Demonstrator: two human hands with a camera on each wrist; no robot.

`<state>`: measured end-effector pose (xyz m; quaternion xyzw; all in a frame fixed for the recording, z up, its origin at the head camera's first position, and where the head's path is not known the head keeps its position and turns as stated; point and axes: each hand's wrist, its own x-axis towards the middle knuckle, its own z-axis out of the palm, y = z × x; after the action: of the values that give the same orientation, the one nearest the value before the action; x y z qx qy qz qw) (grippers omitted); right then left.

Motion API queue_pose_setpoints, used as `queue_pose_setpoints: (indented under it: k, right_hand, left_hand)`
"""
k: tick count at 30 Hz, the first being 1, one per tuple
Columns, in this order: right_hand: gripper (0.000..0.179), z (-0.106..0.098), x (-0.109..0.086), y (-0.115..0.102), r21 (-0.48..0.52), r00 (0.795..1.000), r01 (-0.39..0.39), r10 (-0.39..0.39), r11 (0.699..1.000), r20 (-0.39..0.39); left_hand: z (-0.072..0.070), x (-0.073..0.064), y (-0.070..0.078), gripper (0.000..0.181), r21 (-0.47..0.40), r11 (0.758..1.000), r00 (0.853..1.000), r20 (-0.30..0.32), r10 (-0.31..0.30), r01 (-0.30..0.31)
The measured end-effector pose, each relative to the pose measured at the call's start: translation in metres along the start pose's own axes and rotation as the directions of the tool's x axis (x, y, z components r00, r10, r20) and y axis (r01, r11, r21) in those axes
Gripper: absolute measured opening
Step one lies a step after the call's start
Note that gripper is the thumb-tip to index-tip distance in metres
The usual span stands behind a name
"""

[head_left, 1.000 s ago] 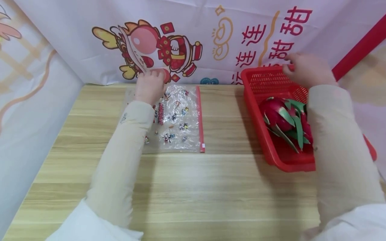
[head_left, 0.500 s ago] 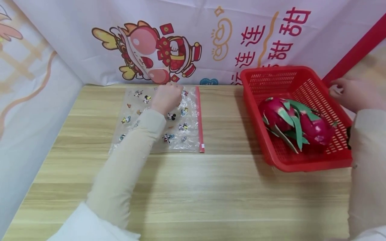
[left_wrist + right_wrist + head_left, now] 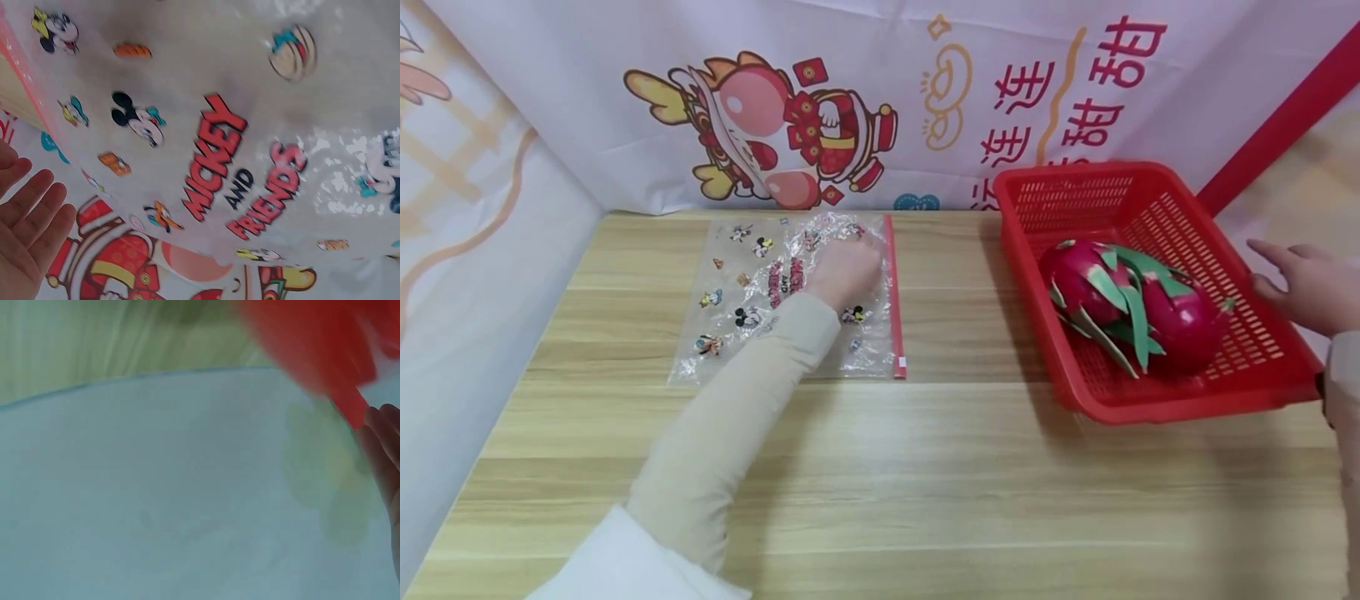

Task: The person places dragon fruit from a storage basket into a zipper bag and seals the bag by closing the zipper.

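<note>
A clear zip bag [image 3: 786, 283] printed with cartoon figures and a red zip strip [image 3: 895, 308] lies flat on the table. My left hand [image 3: 848, 271] is over its right half, near the strip. In the left wrist view the fingers [image 3: 37, 206] are relaxed and hold nothing. A red plastic basket [image 3: 1051, 333] stands at the right with two dragon fruits inside, one at its left [image 3: 1082, 275] and one at its right [image 3: 1187, 329]. Beside the basket's right rim is my right hand [image 3: 1311, 283], fingers extended and holding nothing.
The wood-grain table [image 3: 940, 483] runs back to a white printed cloth [image 3: 955, 50] hanging behind the bag and basket. Another white cloth [image 3: 475, 275] hangs along the left side. A red band [image 3: 1285, 121] slants down at the back right.
My left hand has slid right across the bag towards its red strip. My right hand has moved from above the basket to beyond its right rim, uncovering the second dragon fruit.
</note>
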<state>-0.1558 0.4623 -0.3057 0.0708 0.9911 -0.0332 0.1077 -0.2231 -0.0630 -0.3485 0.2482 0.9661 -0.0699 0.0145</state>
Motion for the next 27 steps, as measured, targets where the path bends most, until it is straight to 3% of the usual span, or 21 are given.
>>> queue_pose_setpoints:
  k: [6,10,14,17,27]
  right_hand:
    - [0.066,0.016,-0.004,-0.004,-0.045,0.994,0.087,-0.090,0.995,-0.061]
    - [0.069,0.026,-0.005,-0.009,0.044,0.987,0.124,-0.119,0.991,-0.110]
    - [0.069,0.037,-0.008,-0.012,0.108,0.963,0.190,-0.164,0.976,-0.213]
    - [0.068,0.041,-0.009,-0.012,0.093,0.937,0.231,-0.195,0.969,-0.288]
    - [0.067,0.041,-0.009,-0.012,0.133,0.961,0.161,-0.124,0.978,-0.249]
  left_hand:
    - [0.008,0.002,0.016,0.032,-0.024,0.999,1.000,0.007,-0.028,0.028]
    - [0.013,0.001,0.024,0.042,-0.114,0.990,0.996,0.050,-0.078,0.083]
    - [0.017,-0.001,0.030,0.050,-0.164,0.979,0.991,0.074,-0.113,0.123]
    - [0.019,-0.001,0.034,0.056,-0.159,0.978,0.989,0.087,-0.122,0.135]
    - [0.026,-0.003,0.041,0.070,-0.124,0.980,0.985,0.101,-0.143,0.155]
